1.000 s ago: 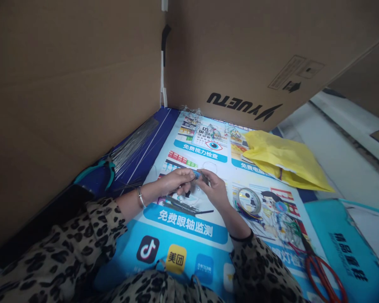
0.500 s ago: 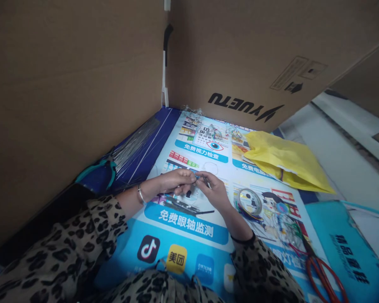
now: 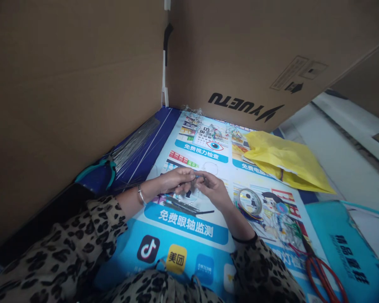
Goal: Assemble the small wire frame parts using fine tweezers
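Observation:
My left hand (image 3: 176, 180) and my right hand (image 3: 212, 189) meet fingertip to fingertip over a printed blue poster (image 3: 189, 229) that covers the work surface. Both pinch a small blue item (image 3: 196, 175) between them; it is too small to name. A silver bracelet (image 3: 140, 195) sits on my left wrist. Dark thin tools (image 3: 189, 207) lie on the poster just below my hands. Both sleeves are leopard print.
Cardboard walls (image 3: 82, 84) close off the left and the back. A bundle of thin metal wires (image 3: 134, 145) and teal-handled pliers (image 3: 97, 168) lie at the left. A yellow bag (image 3: 284, 162), a wire coil (image 3: 251, 201), coloured wires (image 3: 284, 229) and red-handled scissors (image 3: 324, 273) lie at the right.
My hands have stayed in place with small finger movements on the blue item. The view has shifted slightly.

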Demonstrator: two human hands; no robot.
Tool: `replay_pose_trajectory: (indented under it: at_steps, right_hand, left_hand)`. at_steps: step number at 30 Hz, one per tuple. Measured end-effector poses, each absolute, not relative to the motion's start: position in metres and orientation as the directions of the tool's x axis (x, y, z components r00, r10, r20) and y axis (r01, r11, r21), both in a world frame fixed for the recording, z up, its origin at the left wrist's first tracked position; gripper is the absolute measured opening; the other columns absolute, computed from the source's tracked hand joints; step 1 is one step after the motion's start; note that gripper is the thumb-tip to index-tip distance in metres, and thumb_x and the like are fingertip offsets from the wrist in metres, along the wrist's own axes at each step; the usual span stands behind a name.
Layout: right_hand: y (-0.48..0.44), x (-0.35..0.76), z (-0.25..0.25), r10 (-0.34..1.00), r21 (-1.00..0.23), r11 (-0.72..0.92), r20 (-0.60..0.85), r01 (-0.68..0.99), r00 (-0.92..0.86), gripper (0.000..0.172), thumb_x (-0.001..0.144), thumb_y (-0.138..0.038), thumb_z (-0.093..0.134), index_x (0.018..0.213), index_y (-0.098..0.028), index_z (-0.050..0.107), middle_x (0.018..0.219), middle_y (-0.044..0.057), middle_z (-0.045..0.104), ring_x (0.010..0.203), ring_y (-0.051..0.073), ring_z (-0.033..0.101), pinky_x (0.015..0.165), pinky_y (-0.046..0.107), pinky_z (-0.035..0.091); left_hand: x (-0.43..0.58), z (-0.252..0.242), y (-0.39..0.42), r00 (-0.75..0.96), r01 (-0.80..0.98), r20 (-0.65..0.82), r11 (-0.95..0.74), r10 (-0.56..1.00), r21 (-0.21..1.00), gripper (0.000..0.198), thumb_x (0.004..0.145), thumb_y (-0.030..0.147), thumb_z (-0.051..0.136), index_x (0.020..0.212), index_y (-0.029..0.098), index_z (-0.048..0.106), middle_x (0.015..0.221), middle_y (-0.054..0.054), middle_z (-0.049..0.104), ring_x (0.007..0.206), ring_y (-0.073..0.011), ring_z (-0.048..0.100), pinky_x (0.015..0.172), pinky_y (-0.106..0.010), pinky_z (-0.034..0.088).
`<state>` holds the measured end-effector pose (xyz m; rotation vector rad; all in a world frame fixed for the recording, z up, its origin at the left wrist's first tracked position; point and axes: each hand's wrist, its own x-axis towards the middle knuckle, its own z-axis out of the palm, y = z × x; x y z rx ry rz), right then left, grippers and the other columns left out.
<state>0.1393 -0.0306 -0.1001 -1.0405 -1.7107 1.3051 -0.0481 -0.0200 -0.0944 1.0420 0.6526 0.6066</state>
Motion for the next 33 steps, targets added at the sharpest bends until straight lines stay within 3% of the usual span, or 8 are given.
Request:
replay_pose_trajectory:
  at_steps: [7,12,16,20,26,33]
  right_hand:
    - [-0.0326,0.1370,-0.0975,0.927,-0.945,0.207,0.107,0.253,-0.360,0.032,0.076,-0.035,0.057,0.106,-0.022,0.058,0.075,-0.001,0.060,0.068,0.012,0.053,0.067,0.027,0.043]
    - [-0.0329,0.1345,-0.0950,0.898,-0.925,0.255,0.118,0.282,-0.425,0.038,0.073,-0.033,0.061,0.109,-0.024,0.056,0.081,0.000,0.060,0.071,0.012,0.054,0.068,0.027,0.044]
    - [-0.0314,0.1373,-0.0934,0.902,-0.954,0.203,0.095,0.219,-0.420,0.032,0.076,-0.031,0.057,0.107,-0.022,0.055,0.075,-0.001,0.058,0.069,0.012,0.054,0.067,0.027,0.044]
    - [-0.0297,0.1391,-0.0923,0.925,-0.973,0.155,0.081,0.173,-0.372,0.022,0.074,-0.030,0.058,0.095,-0.021,0.055,0.072,-0.002,0.057,0.068,0.011,0.053,0.067,0.026,0.043]
    - [-0.0301,0.1376,-0.0932,0.930,-0.938,0.178,0.062,0.298,-0.362,0.011,0.073,-0.030,0.059,0.077,-0.020,0.059,0.069,-0.003,0.057,0.066,0.011,0.051,0.064,0.025,0.041]
    - [-0.0301,0.1377,-0.0972,0.941,-0.980,0.107,0.047,0.165,-0.335,0.019,0.071,-0.031,0.062,0.087,-0.021,0.057,0.073,-0.002,0.059,0.068,0.011,0.053,0.065,0.025,0.043]
  left_hand:
    - [-0.0497,-0.0921,-0.0209,0.679,-0.130,-0.215,0.403,0.702,0.906,0.030,0.079,0.043,0.053,0.082,0.014,0.048,0.054,0.002,0.057,0.030,-0.0023,0.037,0.030,-0.014,0.024]
    - [-0.0489,-0.0967,-0.0194,0.685,-0.177,-0.189,0.413,0.704,0.893,0.034,0.077,0.042,0.056,0.091,0.012,0.050,0.055,0.001,0.057,0.032,-0.0025,0.038,0.032,-0.014,0.027]
    - [-0.0498,-0.0952,-0.0196,0.690,-0.192,-0.185,0.424,0.699,0.885,0.028,0.079,0.041,0.054,0.078,0.014,0.046,0.053,0.003,0.054,0.030,-0.0020,0.036,0.031,-0.014,0.025]
    - [-0.0507,-0.0931,-0.0204,0.706,-0.241,-0.188,0.481,0.683,0.843,0.025,0.080,0.036,0.053,0.073,0.016,0.042,0.052,0.005,0.051,0.029,-0.0016,0.032,0.031,-0.015,0.025]
    - [-0.0498,-0.0941,-0.0203,0.682,-0.299,-0.205,0.524,0.702,0.798,0.018,0.081,0.029,0.051,0.072,0.015,0.045,0.051,0.005,0.047,0.032,-0.0016,0.032,0.035,-0.016,0.028]
    - [-0.0481,-0.0897,-0.0215,0.701,-0.273,-0.224,0.545,0.677,0.792,0.025,0.077,0.033,0.058,0.071,0.015,0.042,0.053,0.005,0.047,0.037,-0.0022,0.037,0.037,-0.015,0.029]
